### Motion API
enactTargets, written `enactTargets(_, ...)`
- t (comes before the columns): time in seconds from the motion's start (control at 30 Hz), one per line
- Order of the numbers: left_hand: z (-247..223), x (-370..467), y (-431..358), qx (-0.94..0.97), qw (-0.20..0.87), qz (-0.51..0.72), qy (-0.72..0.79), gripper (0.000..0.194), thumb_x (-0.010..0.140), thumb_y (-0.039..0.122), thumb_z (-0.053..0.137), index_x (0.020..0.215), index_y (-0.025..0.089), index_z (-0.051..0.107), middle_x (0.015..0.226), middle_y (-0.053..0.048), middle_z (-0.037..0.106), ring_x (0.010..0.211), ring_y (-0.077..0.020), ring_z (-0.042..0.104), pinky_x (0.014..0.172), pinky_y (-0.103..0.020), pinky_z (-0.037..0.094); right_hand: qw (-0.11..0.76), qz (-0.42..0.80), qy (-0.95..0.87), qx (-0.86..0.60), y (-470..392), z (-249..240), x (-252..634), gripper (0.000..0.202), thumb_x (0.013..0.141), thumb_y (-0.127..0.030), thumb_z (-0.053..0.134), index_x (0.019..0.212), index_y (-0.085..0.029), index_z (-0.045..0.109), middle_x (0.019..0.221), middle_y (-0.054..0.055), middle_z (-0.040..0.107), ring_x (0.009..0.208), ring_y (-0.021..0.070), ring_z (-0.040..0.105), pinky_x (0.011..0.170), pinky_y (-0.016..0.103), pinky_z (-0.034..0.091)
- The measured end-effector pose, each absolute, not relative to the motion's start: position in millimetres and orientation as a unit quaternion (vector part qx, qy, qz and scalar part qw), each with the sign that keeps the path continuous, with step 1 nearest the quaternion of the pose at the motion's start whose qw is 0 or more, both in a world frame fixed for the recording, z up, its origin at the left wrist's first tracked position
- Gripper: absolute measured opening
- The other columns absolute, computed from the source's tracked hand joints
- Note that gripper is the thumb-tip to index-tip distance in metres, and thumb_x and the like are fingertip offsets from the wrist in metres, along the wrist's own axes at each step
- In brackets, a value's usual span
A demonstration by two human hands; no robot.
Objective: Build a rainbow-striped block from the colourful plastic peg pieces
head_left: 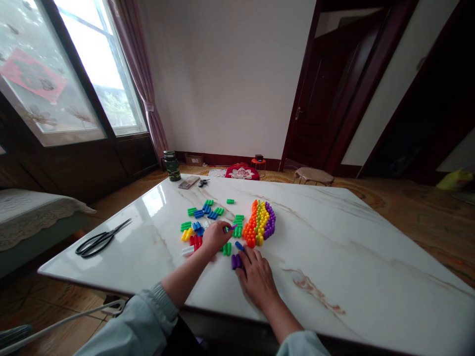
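Pinched between thumb and fingers of the left hand (217, 236) is a small purple piece (233, 227), held above the white table (334, 222), just left of a packed cluster (259, 223) of orange, yellow and purple knobbed pieces. Right-hand fingertips rest by a blue piece (239, 245), beside a purple pair (236, 261); whether the right hand (257, 277) grips anything, I cannot tell.

Such pieces look like hard, smooth plastic: probably light, stiff, hardly fragile, but apt to slip or roll on the glossy top. A light pinch across the sides, near the middle, should serve best. The cluster would likely scatter if knocked, so pieces there are better taken from its edge.

Around the left hand lie green pieces (238, 220), yellow pieces (187, 235), red pieces (195, 241) and more blue ones. Farther out are black-handled scissors (100, 243), a phone (189, 182), keys (203, 183) and a camouflage flask (171, 165).
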State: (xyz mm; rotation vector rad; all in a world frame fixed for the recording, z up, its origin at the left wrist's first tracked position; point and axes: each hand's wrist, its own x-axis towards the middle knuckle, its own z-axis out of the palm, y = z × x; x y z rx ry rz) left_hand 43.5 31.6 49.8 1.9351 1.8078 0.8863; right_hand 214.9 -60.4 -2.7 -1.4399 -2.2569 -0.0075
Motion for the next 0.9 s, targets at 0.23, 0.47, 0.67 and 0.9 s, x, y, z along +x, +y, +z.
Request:
enactTargets(0.23,26.9,32.3,-22.0,0.518,0.540,0.422,0.512,0.042,0.073,0.050,0.066,0.091,0.011,0.065,0.051,0.006,0.043,0.041,-0.0059,0.035,0.040,-0.018,0.022,0.285,-0.007,-0.824,-0.490,-61.3,0.8,215.9,0.035,0.088,-0.024,0.054,0.122,-0.017,0.054,0.132,0.014,0.052,0.116,0.0292,0.048,0.093,0.042,0.044)
enactTargets(0.47,15.4,40.5,-27.5,0.450,0.608,0.435,0.489,0.042,0.063,0.048,0.075,0.082,0.013,0.062,0.048,0.008,0.046,0.036,-0.0039,0.032,0.036,-0.017,0.019,0.294,0.023,-0.839,-0.458,-64.5,9.5,215.9,0.019,0.083,-0.019,0.059,0.102,-0.019,0.059,0.117,0.010,0.056,0.106,0.0266,0.049,0.091,0.040,0.046)
enactTargets(0.67,21.4,50.2,2.2,0.470,0.488,0.464,0.571,0.030,0.058,0.037,0.077,0.071,0.012,0.065,0.044,0.005,0.050,0.038,-0.0071,0.042,0.038,-0.018,0.028,0.285,0.026,-0.840,-0.460,-65.1,11.2,215.8,0.021,0.083,-0.014,0.056,0.103,-0.020,0.059,0.121,0.010,0.054,0.110,0.0268,0.048,0.094,0.042,0.046)
enactTargets(0.9,24.6,52.9,2.2,0.397,0.522,0.549,0.518,0.038,0.072,0.046,0.068,0.090,0.013,0.062,0.053,0.005,0.049,0.041,-0.0043,0.036,0.037,-0.015,0.023,0.304,0.034,-0.836,-0.456,-64.9,9.1,215.9,0.027,0.082,-0.014,0.055,0.108,-0.019,0.058,0.118,0.010,0.056,0.111,0.0262,0.050,0.096,0.043,0.047)
